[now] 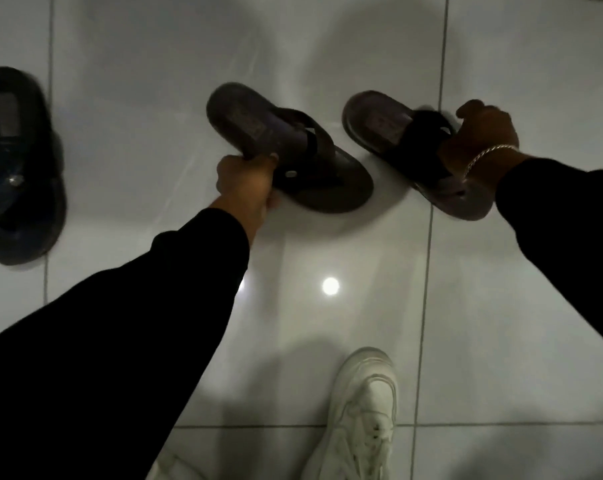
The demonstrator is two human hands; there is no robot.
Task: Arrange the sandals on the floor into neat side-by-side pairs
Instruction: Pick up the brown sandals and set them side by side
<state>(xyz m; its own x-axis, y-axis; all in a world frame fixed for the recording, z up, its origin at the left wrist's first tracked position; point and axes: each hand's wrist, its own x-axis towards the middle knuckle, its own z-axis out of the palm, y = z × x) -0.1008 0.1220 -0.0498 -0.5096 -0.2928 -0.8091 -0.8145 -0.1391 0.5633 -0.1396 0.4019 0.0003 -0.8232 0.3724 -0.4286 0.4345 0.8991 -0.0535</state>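
Note:
Two matching dark brown sandals are held over the white tiled floor, both slanted with heels toward the upper left. My left hand [246, 187] grips the side edge of the left brown sandal [286, 147]. My right hand [480, 136], with a silver bracelet on its wrist, grips the straps of the right brown sandal [397, 133]. About a hand's width of floor separates the two sandals. At the far left lies a dark blue sandal [19, 168], partly cut off by the frame edge and blurred.
My white sneaker [362, 417] stands at the bottom centre, and part of another white shoe [170, 467] shows beside my left sleeve. The glossy tiled floor [154, 81] reflects a ceiling light [330, 286].

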